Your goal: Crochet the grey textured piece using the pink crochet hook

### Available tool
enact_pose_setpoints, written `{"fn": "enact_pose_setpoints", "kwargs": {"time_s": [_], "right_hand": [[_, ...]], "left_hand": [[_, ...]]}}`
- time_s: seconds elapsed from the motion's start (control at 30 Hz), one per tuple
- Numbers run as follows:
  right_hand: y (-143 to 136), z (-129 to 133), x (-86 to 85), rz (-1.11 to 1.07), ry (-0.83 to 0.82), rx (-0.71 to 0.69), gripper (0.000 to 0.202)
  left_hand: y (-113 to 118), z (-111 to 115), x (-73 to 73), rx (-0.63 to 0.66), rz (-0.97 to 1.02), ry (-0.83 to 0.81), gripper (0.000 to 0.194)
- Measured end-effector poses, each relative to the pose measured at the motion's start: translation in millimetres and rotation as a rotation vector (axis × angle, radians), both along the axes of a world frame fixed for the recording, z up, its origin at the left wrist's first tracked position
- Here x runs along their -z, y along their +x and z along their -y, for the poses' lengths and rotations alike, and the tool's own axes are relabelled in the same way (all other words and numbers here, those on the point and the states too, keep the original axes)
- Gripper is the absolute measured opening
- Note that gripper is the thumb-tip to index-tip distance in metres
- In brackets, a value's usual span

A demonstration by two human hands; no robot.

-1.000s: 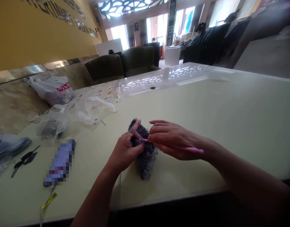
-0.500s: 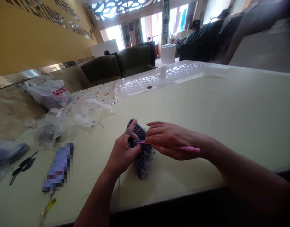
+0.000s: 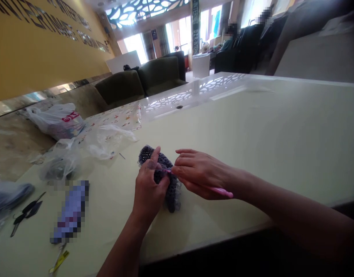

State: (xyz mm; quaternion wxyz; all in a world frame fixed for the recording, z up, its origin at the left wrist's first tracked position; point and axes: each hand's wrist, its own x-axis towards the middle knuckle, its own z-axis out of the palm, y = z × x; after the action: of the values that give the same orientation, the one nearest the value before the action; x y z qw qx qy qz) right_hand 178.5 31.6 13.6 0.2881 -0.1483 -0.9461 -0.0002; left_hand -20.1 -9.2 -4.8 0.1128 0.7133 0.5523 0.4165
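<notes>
A dark grey-blue crocheted piece (image 3: 172, 192) with a paler, frilly edge hangs just over the table in front of me. My left hand (image 3: 150, 188) grips it between thumb and fingers, the index finger raised along its upper part. A strand of greyish yarn seems to run over that finger. In my right hand (image 3: 198, 171) is a pink crochet hook (image 3: 223, 191), its handle end sticking out below the palm. The hook's tip meets the crocheted piece close to my left thumb; the exact stitch is too small to make out.
Left on the pale table (image 3: 252, 134) lie keys (image 3: 26, 211), a blurred-out blue item (image 3: 71, 211) with a yellow tag (image 3: 59, 261), and clear plastic bags (image 3: 110, 140). A white carrier bag (image 3: 58, 119) stands farther back. Green chairs (image 3: 159, 75) are beyond, and a person sits at the far right.
The crocheted piece has turned, showing more of its upper left part. The hook's handle has tilted lower and shifted left with my right hand. The camera view has moved slightly.
</notes>
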Motion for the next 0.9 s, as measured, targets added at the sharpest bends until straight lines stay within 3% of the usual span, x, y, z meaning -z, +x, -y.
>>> {"fn": "enact_pose_setpoints", "kwargs": {"time_s": [0.23, 0.43, 0.63, 0.77, 0.9], "right_hand": [[1.2, -0.2, -2.2, 0.022, -0.017, 0.004, 0.020], [-9.3, 4.9, 5.6, 0.059, 0.158, 0.118, 0.017], [-14.0, 1.8, 13.1, 0.075, 0.162, 0.156, 0.013], [-22.4, 3.4, 22.3, 0.003, 0.243, 0.252, 0.012], [-32.2, 8.2, 31.6, -0.131, 0.310, 0.341, 0.020]], "left_hand": [[1.5, -0.6, 2.8, 0.004, -0.039, 0.067, 0.059], [6.7, -1.3, 9.2, -0.072, -0.184, 0.213, 0.064], [11.0, -1.2, 14.0, -0.073, -0.225, 0.251, 0.055], [10.5, -0.1, 13.1, -0.114, -0.106, 0.142, 0.055], [11.5, 2.2, 8.7, -0.151, 0.158, -0.069, 0.028]]}}
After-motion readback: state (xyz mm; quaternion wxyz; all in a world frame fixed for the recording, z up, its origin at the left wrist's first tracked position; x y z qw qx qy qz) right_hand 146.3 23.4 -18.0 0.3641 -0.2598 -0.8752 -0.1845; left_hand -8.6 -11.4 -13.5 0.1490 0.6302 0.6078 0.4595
